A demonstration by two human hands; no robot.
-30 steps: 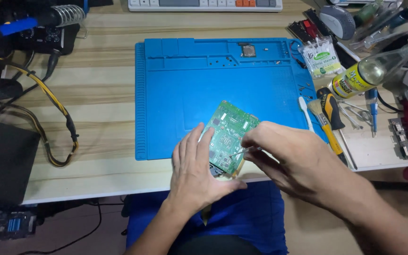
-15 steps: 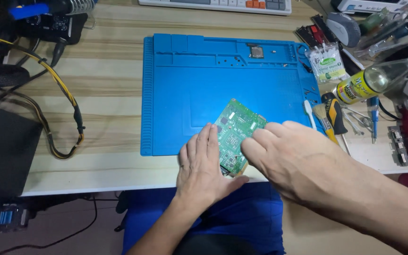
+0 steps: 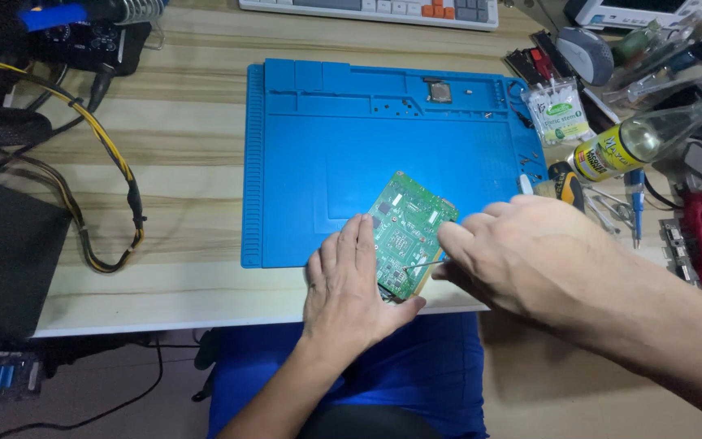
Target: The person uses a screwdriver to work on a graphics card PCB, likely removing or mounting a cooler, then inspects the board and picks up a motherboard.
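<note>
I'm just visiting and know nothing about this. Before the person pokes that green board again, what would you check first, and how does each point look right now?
1. Board steadied: the left hand lies flat against the green circuit board, at its left edge. Ok.
2. Board on the mat: its upper part rests on the blue work mat; its lower corner reaches past the mat toward the table edge. Not ok.
3. Tool in grip: the right hand pinches a thin metal tool. Ok.
4. Tip placement: the tip is over the board's lower part; contact cannot be told.
5. Elbow room on the right: a clear bottle and small tools lie close to the right forearm. Not ok.
</note>
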